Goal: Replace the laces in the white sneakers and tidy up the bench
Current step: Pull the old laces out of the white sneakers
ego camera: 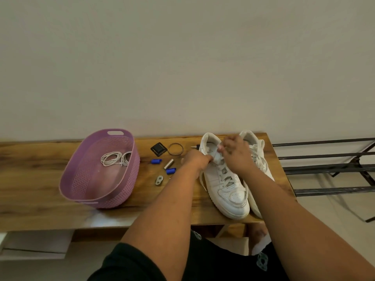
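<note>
Two white sneakers (227,179) stand side by side on the tabletop (40,189), laces loosened. The left grip (197,158) and right grip (235,153) both pinch the nearer sneaker's tongue (218,157).

Both bare forearms reach forward from near edge toward far right, converging. Left hand (197,159) back up, knuckles toward far side, fingers curled and tucked under, tips hidden. Right hand (235,154) slightly farther and higher, wrist bent, fingers curled downward, fingertips pinched close beside left hand's. Hands nearly touching. What each pinches too small to tell.
</note>
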